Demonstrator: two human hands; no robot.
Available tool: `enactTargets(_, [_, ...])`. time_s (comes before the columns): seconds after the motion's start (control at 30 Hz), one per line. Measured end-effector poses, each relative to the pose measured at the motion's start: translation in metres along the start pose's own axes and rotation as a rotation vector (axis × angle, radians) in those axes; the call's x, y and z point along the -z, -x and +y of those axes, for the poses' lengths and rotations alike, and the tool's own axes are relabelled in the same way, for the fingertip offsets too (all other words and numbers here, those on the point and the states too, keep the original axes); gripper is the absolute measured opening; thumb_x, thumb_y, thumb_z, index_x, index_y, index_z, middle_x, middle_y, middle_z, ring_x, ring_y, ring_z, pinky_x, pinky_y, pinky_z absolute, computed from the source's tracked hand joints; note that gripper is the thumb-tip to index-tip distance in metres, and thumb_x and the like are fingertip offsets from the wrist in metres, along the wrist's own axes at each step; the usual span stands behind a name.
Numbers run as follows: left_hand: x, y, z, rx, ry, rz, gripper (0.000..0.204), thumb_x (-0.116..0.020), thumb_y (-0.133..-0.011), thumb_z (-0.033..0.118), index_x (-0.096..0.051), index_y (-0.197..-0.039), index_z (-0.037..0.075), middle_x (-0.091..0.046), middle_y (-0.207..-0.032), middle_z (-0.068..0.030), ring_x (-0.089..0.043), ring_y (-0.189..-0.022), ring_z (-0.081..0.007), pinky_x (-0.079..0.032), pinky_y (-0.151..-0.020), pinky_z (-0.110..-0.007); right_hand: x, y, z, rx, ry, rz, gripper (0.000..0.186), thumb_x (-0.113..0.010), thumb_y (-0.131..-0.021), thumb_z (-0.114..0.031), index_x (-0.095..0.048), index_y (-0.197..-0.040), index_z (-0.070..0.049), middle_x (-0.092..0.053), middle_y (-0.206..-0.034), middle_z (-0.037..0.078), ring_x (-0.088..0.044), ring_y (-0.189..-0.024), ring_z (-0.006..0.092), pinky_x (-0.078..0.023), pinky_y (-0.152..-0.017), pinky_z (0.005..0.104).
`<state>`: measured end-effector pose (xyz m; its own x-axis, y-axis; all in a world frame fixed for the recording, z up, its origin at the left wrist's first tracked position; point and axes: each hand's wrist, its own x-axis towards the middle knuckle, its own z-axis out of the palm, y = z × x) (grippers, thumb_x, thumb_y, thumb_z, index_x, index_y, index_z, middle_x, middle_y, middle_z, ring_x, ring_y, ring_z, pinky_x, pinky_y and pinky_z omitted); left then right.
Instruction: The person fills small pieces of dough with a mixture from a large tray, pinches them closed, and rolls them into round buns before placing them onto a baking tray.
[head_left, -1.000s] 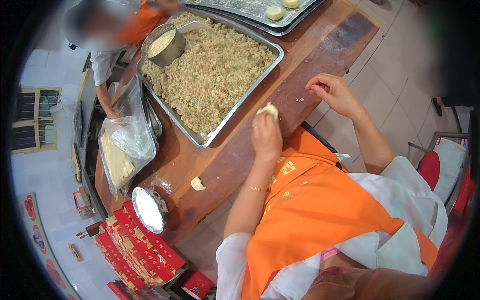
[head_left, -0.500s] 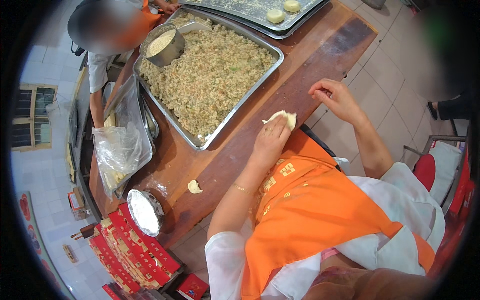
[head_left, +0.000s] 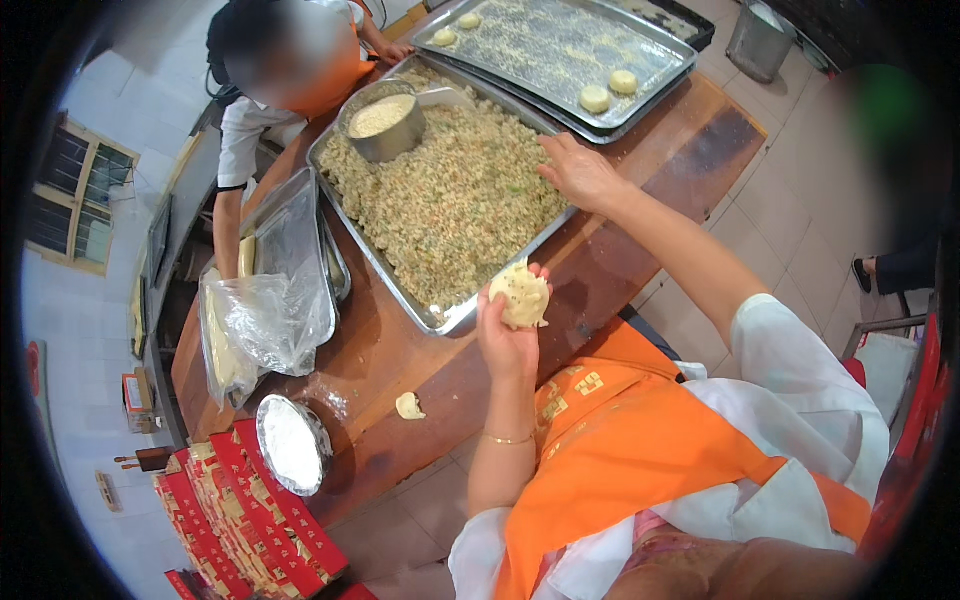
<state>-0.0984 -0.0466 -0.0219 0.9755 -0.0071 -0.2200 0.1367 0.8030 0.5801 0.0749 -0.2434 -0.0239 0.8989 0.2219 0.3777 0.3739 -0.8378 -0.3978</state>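
The left hand (head_left: pixel 506 340) is grasping a dough wrapper (head_left: pixel 522 296). The right hand (head_left: pixel 583 176), unclenched, is reaching over the filling tray's (head_left: pixel 460 318) right edge.

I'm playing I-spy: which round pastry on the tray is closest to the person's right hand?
The left pastry of the pair nearest the right hand, lowest of all four. Its partner sits up-right; the other two are farther left.
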Motion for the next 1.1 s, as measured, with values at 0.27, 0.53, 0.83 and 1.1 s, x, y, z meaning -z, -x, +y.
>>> enactTargets(0.27, [0.022, -0.01, 0.02, 0.017, 0.331, 0.101, 0.046, -0.045, -0.102, 0.021, -0.044, -0.135, -0.009, -0.055, -0.133, -0.0238, -0.057, -0.123, -0.0366, -0.05, -0.104, -0.049, -0.028, -0.02, -0.03, 0.022, 0.332, -0.276, 0.073, -0.058, -0.091, -0.059, -0.045, -0.123, 0.006, -0.057, -0.113, 0.025, -0.065, -0.102, 0.0377, -0.056, -0.079, 0.0438])
enactTargets(0.53, [0.012, -0.027, 0.009, 0.115, 0.474, 0.092, 0.041, -0.045, -0.101, 0.02, -0.048, -0.131, -0.008, -0.059, -0.129, -0.0219, -0.058, -0.122, -0.0357, -0.051, -0.103, -0.047, -0.03, -0.04, -0.003, 0.063, 0.259, -0.458, 0.042, -0.049, -0.099, -0.04, -0.06, -0.101, 0.0, -0.068, -0.095, 0.025, -0.068, -0.085, 0.0411, -0.054, -0.076, 0.0489])
enactTargets(0.83, [0.014, -0.028, 0.026, 0.086, 0.479, 0.067, 0.04, -0.044, -0.102, 0.02, -0.048, -0.131, -0.008, -0.06, -0.126, -0.0212, -0.059, -0.12, -0.0341, -0.052, -0.101, -0.046, -0.041, -0.068, -0.019, -0.186, -0.474, -0.316, 0.057, -0.044, -0.101, -0.051, -0.059, -0.104, 0.003, -0.067, -0.103, 0.024, -0.064, -0.096, 0.0353, -0.047, -0.084, 0.0454])
enactTargets(1.1, [0.017, -0.032, 0.025, 0.089, 0.521, 0.091, 0.041, -0.046, -0.1, 0.02, -0.048, -0.13, -0.008, -0.059, -0.127, -0.0215, -0.059, -0.12, -0.0342, -0.053, -0.1, -0.046, -0.039, -0.07, -0.04, -0.146, -0.464, -0.224, 0.053, -0.05, -0.101, -0.045, -0.058, -0.117, 0.005, -0.065, -0.114, 0.022, -0.061, -0.1, 0.0315, -0.048, -0.085, 0.0421])
